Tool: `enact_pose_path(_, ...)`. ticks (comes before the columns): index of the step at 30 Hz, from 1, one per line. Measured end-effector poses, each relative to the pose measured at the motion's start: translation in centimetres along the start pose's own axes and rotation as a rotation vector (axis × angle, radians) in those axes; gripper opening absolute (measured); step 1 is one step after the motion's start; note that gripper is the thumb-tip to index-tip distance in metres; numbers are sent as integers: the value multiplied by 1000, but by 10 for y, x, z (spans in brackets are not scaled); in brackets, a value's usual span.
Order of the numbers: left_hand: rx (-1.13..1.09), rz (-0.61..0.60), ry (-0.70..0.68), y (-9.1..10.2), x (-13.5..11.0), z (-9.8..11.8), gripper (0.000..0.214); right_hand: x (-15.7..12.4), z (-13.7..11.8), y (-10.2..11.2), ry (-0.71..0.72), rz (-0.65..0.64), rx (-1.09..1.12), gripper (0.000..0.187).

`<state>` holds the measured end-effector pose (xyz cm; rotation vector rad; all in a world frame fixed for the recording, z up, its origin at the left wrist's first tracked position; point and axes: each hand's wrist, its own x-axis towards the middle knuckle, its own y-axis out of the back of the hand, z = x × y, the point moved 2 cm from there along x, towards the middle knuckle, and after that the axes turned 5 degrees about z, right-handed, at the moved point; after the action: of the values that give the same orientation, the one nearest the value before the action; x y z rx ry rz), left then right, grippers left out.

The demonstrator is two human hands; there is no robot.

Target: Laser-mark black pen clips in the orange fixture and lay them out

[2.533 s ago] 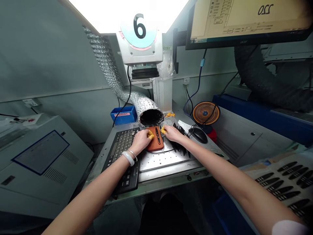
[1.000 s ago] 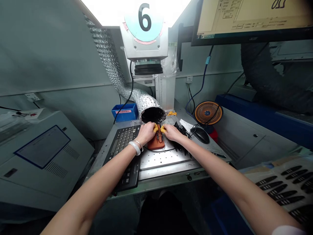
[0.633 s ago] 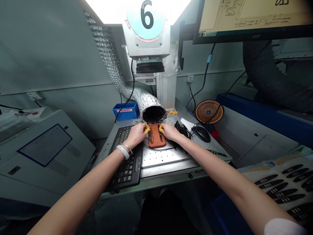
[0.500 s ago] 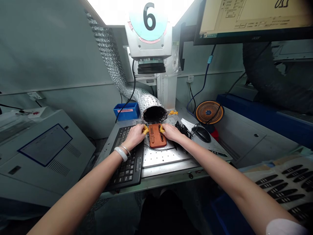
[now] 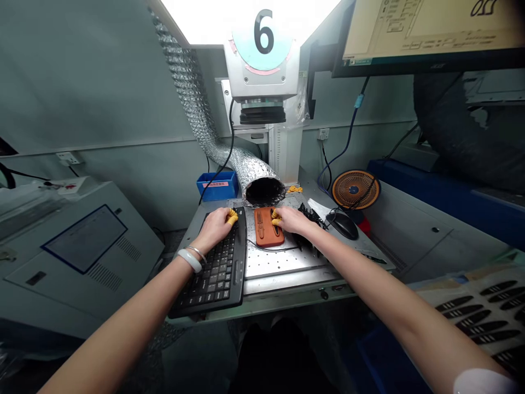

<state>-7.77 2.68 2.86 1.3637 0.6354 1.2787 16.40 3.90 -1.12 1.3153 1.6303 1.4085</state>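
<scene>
Shifted off the orange moulded piece [image 5: 266, 230], set the left hand [image 5: 212, 230] lightly on the keyboard [image 5: 217, 282], fingers open and relaxed, with right fingertips [image 5: 276, 218] steady on the piece's edge, grip unclear, square on the perforated steel plate [image 5: 273, 268].

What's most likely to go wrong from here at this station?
The right hand rests on the orange block, so it might nudge the block out of place on the metal plate. The left hand lies on the keyboard and may press keys by accident. The black spiky parts sit close beside the right hand and could get knocked.
</scene>
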Motion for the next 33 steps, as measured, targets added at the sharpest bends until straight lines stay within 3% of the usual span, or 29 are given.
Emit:
enact_pose_path(6,2,13,74,2,1,-18,13,1,1,2,-16,-29,41,19)
enact_pose_path(13,46,-62,59,-8,4,-14,15,-20,0,8,-61,140,79,21)
enact_pose_path(18,97,-65,24,-5,6,-8,16,-40,3,19,-43,190,110,18)
enact_pose_path(22,72,-40,-106,6,-12,21,13,-58,3,31,-63,238,203,16)
enact_pose_path(27,-38,-53,-401,24,-67,87,14,-98,-11,44,-85,268,517,16)
enact_pose_path(33,5,123,-689,44,-124,144,17,-161,-30,55,-146,244,950,26)
